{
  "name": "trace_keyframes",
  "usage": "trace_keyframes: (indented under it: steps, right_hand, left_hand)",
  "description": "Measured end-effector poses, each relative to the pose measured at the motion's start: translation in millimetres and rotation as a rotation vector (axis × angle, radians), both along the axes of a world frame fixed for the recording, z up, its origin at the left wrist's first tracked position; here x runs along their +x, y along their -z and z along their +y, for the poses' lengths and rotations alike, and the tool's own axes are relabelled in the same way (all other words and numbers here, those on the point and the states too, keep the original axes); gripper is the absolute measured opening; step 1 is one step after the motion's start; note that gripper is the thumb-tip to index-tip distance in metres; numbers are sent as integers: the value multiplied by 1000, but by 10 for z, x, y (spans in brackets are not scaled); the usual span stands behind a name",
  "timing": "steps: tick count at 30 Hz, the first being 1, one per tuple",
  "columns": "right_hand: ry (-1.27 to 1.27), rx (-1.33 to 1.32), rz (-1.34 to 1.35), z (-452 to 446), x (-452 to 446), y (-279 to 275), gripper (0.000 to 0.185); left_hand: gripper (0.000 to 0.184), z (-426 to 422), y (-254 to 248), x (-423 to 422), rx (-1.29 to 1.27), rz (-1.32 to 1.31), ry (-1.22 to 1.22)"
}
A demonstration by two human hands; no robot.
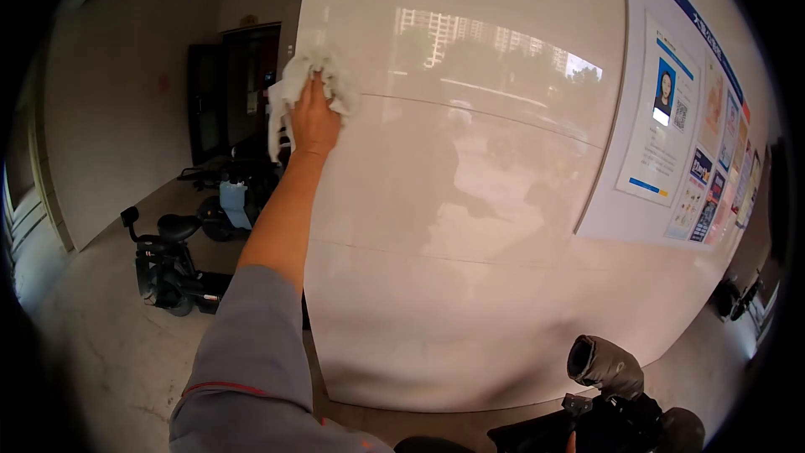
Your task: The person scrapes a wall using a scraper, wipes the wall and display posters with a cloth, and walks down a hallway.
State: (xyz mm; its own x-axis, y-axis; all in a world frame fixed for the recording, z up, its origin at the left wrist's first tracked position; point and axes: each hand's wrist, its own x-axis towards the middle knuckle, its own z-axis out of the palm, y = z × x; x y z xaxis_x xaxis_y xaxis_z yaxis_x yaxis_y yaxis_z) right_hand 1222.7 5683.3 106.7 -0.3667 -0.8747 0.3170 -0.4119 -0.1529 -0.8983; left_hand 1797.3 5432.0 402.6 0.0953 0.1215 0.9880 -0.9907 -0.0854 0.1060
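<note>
My left hand (pixel 315 122) is raised against the edge of a glossy beige tiled wall (pixel 436 302), my arm stretched up in a grey sleeve with red piping. Bunched under its fingers is a whitish cloth (pixel 293 81), pressed on the tile at the corner. Part of the cloth hangs down past the wall's left edge. The fingers point upward over the cloth and their tips partly sink into its folds. My right hand does not show clearly anywhere.
A notice board (pixel 599 193) with posters hangs on the wall to the right. Left of the corner stand a small black scooter (pixel 172 264) and another vehicle with a light blue panel (pixel 235 201). Dark handlebar gear with a padded cover (pixel 616 365) juts up at bottom right.
</note>
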Motion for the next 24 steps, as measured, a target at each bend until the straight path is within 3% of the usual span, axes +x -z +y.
trace_keyframes:
  steps: [2, 4, 5, 7, 8, 9, 11, 12, 13, 14, 16, 17, 18, 19, 20, 21, 23, 24]
  right_hand:
    - [-11, 10, 43, 51, 85, -67, 55]
    - [-35, 257, -15, 139, 314, -431, 54]
    - [-48, -145, 165, 42, 330, -239, 53]
    - [-69, -75, 118, -29, 345, -181, 52]
    - [-92, -12, 75, -34, 388, -169, 52]
    - [-102, -134, 97, -62, 457, -196, 51]
    - [-151, -17, -11, -40, 619, -483, 51]
    - [-197, 90, -129, -32, 688, -572, 52]
    - [-237, -89, -64, -161, 733, -512, 44]
    - [-283, 15, -52, -321, 705, -397, 62]
    - [-383, 20, -7, -436, 1082, -881, 60]
    - [-468, -75, 37, -579, 1285, -1054, 60]
    - [-556, -170, 75, -724, 1488, -1228, 59]
    - [-616, -93, -56, -765, 1836, -1510, 61]
    - [-760, -199, -87, -965, 2096, -1580, 61]
    - [-827, -153, -97, -1066, 2404, -1783, 63]
    - [-877, -154, -97, -1260, 2956, -2027, 63]
    - [-858, -223, -64, -1371, 3193, -2085, 62]
  left_hand:
    - [50, -67, 66, -13, -51, -11, -45]
    - [39, -116, 130, -225, -152, -38, -65]
    - [39, -106, 207, -353, 11, -79, 34]
    - [49, -175, 386, -741, 116, -230, 113]
    - [56, -175, 422, -866, 134, -156, 204]
    - [59, -127, 422, -868, 182, -187, 129]
    - [62, -57, 426, -719, 232, -214, 53]
    - [63, -22, 416, -534, 494, -169, 144]
    - [65, 19, 436, -371, 756, -119, 237]
    - [65, 185, 435, -306, 758, -111, 244]
    - [70, 608, 371, -264, 1006, 246, 17]
    - [70, 532, 507, -113, 1005, 246, 27]
    - [68, 335, 707, 61, 568, -58, 9]
    - [66, 218, 838, 147, 118, -338, -10]
    - [66, 213, 893, 136, 113, -329, 1]
    - [63, 207, 934, 98, 382, -62, 91]
    - [58, 252, 900, 13, 686, 306, 236]
    - [58, 240, 921, 36, 683, 306, 239]
